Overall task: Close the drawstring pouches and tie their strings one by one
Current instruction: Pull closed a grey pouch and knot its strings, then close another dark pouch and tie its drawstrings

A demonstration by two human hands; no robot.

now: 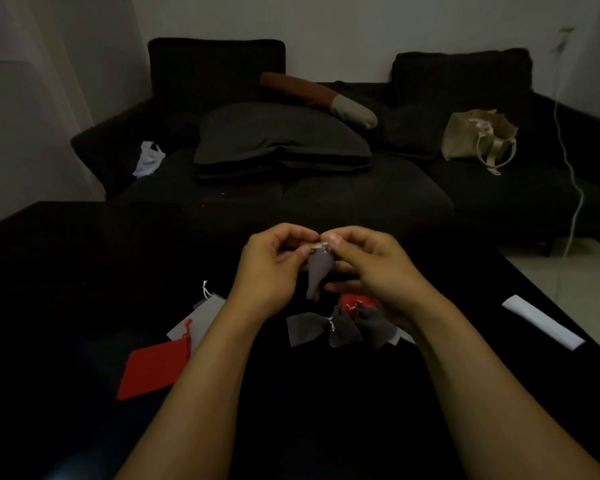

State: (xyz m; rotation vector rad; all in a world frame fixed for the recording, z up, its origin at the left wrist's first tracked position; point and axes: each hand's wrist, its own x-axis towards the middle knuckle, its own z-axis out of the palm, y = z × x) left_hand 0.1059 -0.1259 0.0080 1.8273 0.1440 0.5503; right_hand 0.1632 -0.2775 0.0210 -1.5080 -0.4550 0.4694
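Your left hand (274, 268) and right hand (371, 268) meet above the black bench (84, 271), both pinching the gathered neck of a small grey fabric drawstring pouch (317, 275). The pouch hangs down between your two hands, clear of the bench.

Your two bare forearms enter from the lower edge and converge toward the centre, both raised above the counter level. Your left hand (269, 268) is curled, thumb and forefinger pinched at the top. Your right hand (371, 268) mirrors it, fingers bent, thumb and forefinger meeting those of the left. Both grips close on the gathered neck of a small grey fabric pouch (317, 271) hanging between your palms.
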